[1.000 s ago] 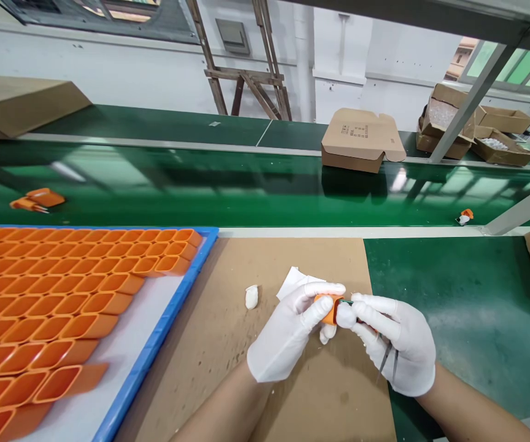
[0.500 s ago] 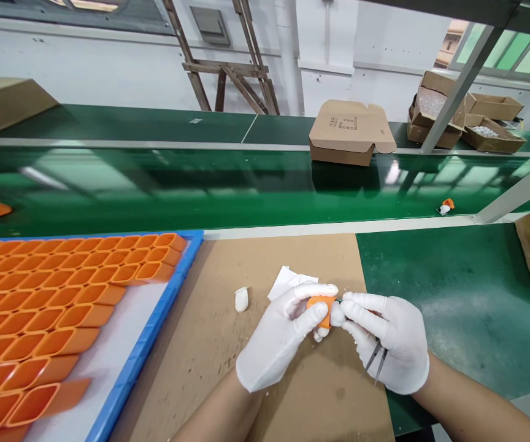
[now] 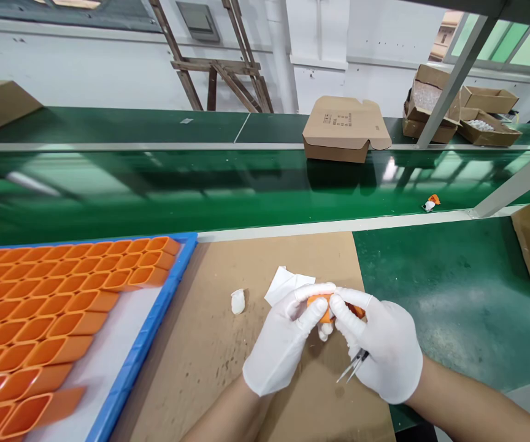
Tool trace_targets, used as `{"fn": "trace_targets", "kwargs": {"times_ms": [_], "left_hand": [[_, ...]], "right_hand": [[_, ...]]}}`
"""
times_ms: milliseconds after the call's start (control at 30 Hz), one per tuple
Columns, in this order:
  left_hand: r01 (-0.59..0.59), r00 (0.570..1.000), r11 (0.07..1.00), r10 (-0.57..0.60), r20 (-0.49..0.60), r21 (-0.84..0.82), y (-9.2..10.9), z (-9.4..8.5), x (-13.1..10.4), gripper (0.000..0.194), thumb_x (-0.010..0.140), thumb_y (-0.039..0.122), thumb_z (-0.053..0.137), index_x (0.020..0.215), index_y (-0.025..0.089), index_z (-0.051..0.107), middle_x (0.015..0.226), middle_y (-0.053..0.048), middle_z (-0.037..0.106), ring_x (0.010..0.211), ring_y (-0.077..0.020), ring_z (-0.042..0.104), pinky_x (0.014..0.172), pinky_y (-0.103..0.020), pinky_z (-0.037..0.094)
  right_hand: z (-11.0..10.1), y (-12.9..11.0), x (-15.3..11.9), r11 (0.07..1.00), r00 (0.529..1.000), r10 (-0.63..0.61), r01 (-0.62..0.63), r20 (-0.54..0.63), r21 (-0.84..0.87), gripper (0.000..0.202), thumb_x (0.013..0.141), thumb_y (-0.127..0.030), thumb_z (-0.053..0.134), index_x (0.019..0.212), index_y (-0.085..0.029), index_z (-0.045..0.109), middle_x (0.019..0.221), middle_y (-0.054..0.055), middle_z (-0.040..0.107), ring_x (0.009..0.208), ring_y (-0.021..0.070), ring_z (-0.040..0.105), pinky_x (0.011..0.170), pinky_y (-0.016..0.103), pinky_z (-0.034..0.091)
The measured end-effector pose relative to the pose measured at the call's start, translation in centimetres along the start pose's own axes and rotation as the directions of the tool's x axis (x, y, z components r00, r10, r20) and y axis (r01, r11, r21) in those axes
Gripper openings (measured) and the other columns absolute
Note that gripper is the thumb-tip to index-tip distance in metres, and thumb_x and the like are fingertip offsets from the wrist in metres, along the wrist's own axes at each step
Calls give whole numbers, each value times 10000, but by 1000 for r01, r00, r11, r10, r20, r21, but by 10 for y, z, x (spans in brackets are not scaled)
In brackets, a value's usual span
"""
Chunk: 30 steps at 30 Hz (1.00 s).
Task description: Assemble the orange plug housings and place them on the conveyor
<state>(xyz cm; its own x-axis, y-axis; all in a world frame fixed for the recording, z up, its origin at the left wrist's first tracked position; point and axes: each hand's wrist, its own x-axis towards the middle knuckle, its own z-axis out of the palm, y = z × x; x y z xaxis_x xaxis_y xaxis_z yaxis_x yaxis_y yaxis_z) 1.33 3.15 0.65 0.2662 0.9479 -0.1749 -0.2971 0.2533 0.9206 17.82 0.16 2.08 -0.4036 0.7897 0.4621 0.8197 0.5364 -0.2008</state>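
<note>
One orange shell (image 3: 319,307) sits pinched in our left hand (image 3: 281,344) over cardboard (image 3: 200,374), our right hand (image 3: 387,350) grips tweezers (image 3: 353,366), its fingertips (image 3: 338,303) at the shell's right end, and we see paper (image 3: 286,283) just behind our left hand, white lump (image 3: 238,301) farther left.

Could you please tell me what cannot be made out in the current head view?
- Head view, orange piece: mostly covered by the left hand and right hand.
- Head view, tweezers: only the prongs show; the right hand hides the rest.
- Head view, blue tray: cut off by the left and bottom edges.
- Head view, orange-and-white item: too small for detail.
</note>
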Motion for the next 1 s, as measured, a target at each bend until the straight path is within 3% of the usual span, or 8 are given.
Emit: {"fn": "trace_targets", "kwargs": {"times_ms": [100,200,300,400,467,567,733,1000], "left_hand": [[-38,993,999,38,-109,-2,-3,2,3,257,781,431,735,955,242,753,867,-3,603,619,-102,568,562,-252,494],[-35,989,999,33,-141,-11,-4,2,4,301,763,431,753,1003,249,755,906,-10,597,689,-121,582,668,-282,520],[-23,995,996,15,-96,-83,-1,1,3,407,785,480,719,1127,261,710,831,4,569,621,-115,558,644,-299,499],[-18,998,990,11,-57,-138,3,0,1,480,788,512,705,1196,262,666,798,-1,582,589,-110,529,586,-279,456],[-24,999,989,18,-43,-146,5,0,0,488,768,520,722,1182,267,670,787,3,577,586,-105,518,566,-262,437],[-49,998,993,45,-43,-110,6,1,-2,473,736,530,745,1125,266,698,793,6,546,609,-109,526,553,-252,442],[-110,993,993,112,-37,45,3,0,-3,392,721,541,747,984,250,745,958,-40,551,761,-164,561,585,-267,501],[-170,978,972,187,-95,163,-1,2,0,341,717,519,758,921,246,761,951,-47,608,906,-219,588,740,-310,536]], "right_hand": [[4,-7,0,996,994,11,-2,109,-86,493,858,-223,479,1343,-161,542,1340,108,585,552,156,594,489,331,383],[11,-9,-1,999,977,36,-31,208,-27,582,879,-204,445,1448,-90,395,1324,135,594,517,160,589,476,337,423],[15,-5,-3,979,998,59,-65,36,192,667,900,-209,472,1513,-110,232,1217,95,670,619,168,650,553,299,489],[14,-2,-4,979,967,78,-28,-244,203,558,920,-210,528,1452,-201,359,1297,100,621,699,169,681,599,290,495],[12,-2,-3,988,951,76,-30,-300,153,416,932,-197,533,1345,-216,492,1331,102,591,608,141,652,564,293,475],[11,-4,-2,995,961,49,-23,-272,96,305,953,-213,509,1247,-173,580,1316,110,599,561,137,625,506,311,433],[13,-9,-4,995,974,41,-20,-222,94,313,968,-201,481,1260,-147,577,1337,132,574,512,132,590,457,328,396],[26,-11,-8,967,979,100,-54,-179,249,365,947,-164,477,1291,-152,596,1340,132,574,606,152,661,540,299,526]]}}
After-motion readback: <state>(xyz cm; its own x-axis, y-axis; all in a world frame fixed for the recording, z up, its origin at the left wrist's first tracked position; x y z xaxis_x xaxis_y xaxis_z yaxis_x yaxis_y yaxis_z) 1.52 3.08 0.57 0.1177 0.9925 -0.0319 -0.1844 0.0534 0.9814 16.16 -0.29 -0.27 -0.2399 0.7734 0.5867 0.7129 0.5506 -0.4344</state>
